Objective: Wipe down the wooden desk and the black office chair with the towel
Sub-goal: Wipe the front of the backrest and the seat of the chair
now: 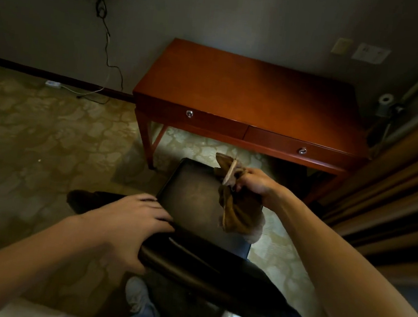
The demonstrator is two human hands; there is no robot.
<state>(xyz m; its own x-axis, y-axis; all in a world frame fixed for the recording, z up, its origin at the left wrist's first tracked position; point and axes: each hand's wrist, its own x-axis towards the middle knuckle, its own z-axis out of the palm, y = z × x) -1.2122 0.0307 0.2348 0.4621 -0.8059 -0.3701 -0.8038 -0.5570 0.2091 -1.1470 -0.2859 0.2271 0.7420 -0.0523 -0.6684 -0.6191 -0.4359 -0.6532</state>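
The black office chair (pixel 193 198) stands right in front of me, its seat facing the desk and its backrest top close to my body. My left hand (pixel 131 217) grips the left end of the backrest's top edge, fingers over the front and thumb behind. My right hand (pixel 254 187) holds a bunched brown towel (pixel 235 211) in the air above the seat's right side. The cloth hangs down from my fist. Beyond the chair stands the red-brown wooden desk (pixel 249 90), with two drawers and a bare top.
Patterned carpet (pixel 35 138) covers the floor. A cable and a white power strip (pixel 52 84) lie by the wall at the left. A wooden door or panel (pixel 395 179) rises at the right, and a paper roll (pixel 386 99) sits beside the desk. My shoes (pixel 137 296) show below the chair.
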